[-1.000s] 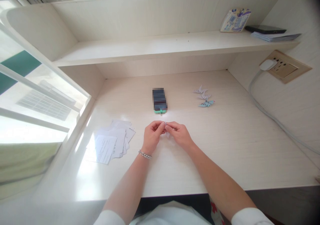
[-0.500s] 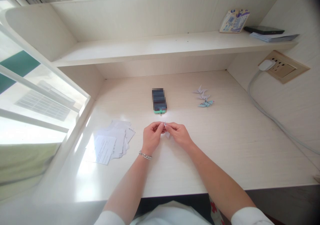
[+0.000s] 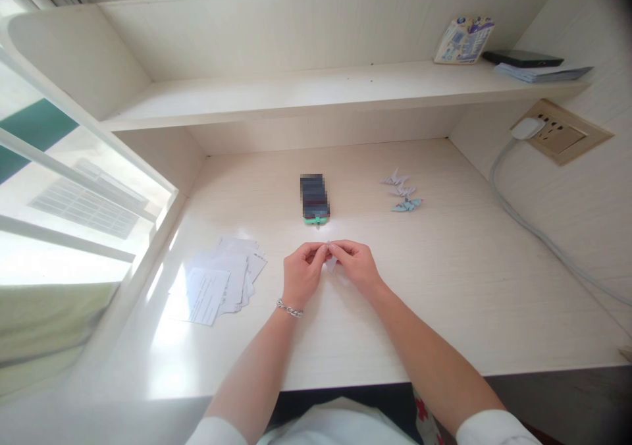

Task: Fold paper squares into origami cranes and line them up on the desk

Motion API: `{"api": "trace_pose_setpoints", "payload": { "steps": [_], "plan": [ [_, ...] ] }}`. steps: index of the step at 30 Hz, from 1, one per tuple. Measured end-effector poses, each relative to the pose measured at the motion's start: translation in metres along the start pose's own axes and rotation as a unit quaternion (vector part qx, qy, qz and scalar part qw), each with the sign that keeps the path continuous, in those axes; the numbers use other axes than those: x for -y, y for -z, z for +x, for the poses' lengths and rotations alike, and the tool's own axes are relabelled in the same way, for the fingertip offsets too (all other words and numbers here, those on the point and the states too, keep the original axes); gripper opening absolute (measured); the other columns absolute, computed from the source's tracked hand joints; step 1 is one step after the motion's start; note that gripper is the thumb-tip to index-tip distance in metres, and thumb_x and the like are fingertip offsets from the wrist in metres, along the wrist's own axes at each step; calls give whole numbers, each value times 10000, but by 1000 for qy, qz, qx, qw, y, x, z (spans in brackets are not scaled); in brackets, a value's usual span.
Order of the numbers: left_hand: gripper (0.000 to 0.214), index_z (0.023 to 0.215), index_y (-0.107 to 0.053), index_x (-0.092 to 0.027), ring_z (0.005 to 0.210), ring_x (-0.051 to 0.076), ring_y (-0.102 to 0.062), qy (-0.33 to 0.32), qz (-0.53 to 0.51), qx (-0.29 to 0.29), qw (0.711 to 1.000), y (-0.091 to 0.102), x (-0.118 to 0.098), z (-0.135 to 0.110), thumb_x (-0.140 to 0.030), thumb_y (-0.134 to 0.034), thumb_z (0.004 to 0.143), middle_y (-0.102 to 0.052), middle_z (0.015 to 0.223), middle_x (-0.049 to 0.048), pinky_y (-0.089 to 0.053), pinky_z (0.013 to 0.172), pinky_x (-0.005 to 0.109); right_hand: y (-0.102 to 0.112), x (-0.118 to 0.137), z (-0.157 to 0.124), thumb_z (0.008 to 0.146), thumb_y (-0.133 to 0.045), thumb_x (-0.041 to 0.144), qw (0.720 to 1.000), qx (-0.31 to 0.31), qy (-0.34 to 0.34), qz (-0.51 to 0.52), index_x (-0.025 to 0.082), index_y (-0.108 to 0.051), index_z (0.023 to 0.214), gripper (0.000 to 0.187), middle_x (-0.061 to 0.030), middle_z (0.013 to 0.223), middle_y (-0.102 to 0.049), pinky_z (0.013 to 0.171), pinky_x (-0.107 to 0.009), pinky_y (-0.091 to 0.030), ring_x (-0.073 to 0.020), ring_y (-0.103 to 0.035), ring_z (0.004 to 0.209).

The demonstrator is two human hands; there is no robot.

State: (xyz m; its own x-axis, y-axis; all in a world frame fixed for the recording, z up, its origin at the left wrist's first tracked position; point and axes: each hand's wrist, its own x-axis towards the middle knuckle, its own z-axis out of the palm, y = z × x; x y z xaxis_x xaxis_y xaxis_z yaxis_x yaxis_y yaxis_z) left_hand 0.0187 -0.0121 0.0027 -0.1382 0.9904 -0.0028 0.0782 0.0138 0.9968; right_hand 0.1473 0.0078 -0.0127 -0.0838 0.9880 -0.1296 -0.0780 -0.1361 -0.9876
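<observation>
My left hand and my right hand meet over the middle of the pale wooden desk. Both pinch a small pale folded piece of paper between their fingertips; most of it is hidden by the fingers. A silver bracelet circles my left wrist. A phone with a teal edge lies just beyond the hands, its screen blurred. Three small folded paper cranes sit to the right of the phone.
A loose pile of small white paper sheets lies at the left. A shelf above carries a printed box, a dark flat device and papers. A wall socket with a white plug and cable is at right.
Both hands have shifted slightly right and toward me while staying pinched on the folded paper, more of which now shows below the fingertips. Nothing else has moved.
</observation>
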Motion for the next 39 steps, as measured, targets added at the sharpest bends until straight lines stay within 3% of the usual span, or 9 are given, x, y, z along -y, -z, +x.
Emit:
{"api": "trace_pose_setpoints", "payload": {
  "steps": [5,12,18,26,34,39],
  "plan": [
    [215,839,-698,-194,765,194,-670,-2,42,-4,999,0,0,-2,-381,-627,760,-714,811,62,-518,742,306,0,-1,1,737,-642,405,999,-30,13,-11,188,-704,749,226,-53,804,-707,711,-309,-494,-206,-641,790],
    [220,848,-694,-199,769,195,-674,-9,33,10,999,-1,-1,-2,-388,-616,767,-714,814,62,-518,743,305,2,-3,2,734,-649,415,1000,-8,23,0,183,-690,778,240,-53,784,-687,708,-309,-492,-194,-624,757],
    [232,831,-670,-186,697,179,-679,7,56,23,998,-1,4,-2,-400,-599,773,-705,771,51,-517,681,282,7,-9,9,717,-642,497,990,-134,2,45,177,-655,840,343,-51,774,-656,616,-299,-507,-179,-600,703],
    [235,815,-612,-178,642,155,-668,50,107,151,982,-1,11,-1,-394,-520,812,-686,708,33,-508,631,262,7,-6,11,709,-649,506,963,-233,21,132,157,-598,843,377,-69,817,-679,589,-323,-535,-185,-642,686],
    [208,783,-614,-180,618,145,-623,47,123,236,963,-2,8,-5,-367,-525,805,-666,686,29,-491,586,252,4,-2,7,784,-579,486,976,-205,46,65,165,-566,856,329,-63,795,-675,543,-306,-533,-184,-664,606],
    [293,799,-625,-157,649,153,-622,74,46,187,978,3,3,0,-445,-585,763,-662,752,59,-506,571,256,3,2,0,829,-528,450,983,-157,87,-28,180,-584,881,280,-56,816,-677,593,-299,-518,-172,-650,639]
  ]
}}
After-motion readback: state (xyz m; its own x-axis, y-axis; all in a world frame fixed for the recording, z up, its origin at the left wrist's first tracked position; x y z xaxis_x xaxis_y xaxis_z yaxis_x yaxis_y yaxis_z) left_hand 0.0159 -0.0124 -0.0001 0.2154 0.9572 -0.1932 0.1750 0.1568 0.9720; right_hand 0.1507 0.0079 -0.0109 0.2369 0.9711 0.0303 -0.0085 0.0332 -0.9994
